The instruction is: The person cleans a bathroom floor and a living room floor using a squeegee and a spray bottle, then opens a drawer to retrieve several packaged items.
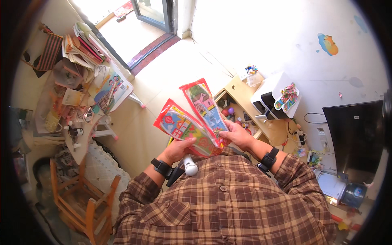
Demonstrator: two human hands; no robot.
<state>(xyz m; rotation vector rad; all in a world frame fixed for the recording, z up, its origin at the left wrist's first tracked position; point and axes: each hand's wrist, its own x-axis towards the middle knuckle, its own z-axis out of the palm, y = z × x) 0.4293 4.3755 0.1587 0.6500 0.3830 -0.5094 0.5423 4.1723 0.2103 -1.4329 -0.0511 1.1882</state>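
Observation:
Two flat plastic packets with red borders and colourful pictures of houses are held up in front of my chest, their lower ends overlapping. My left hand (177, 149) grips the left packet (179, 125), its thumb lying on the front. My right hand (239, 134) pinches the right packet (205, 105) near its lower right edge. Close below my left hand, a white cylinder with a rounded end (190, 165) shows against my shirt; whether a hand touches it I cannot tell. Black straps sit on both my wrists.
At left stands a cluttered table (127, 87) with books (81, 49) and small bottles, a wooden chair (90, 220) below it. On the right are an open wooden cabinet (239, 87), a white box (269, 92) with patterned slippers (287, 98), and a dark screen (351, 134). A door (153, 14) stands ajar ahead.

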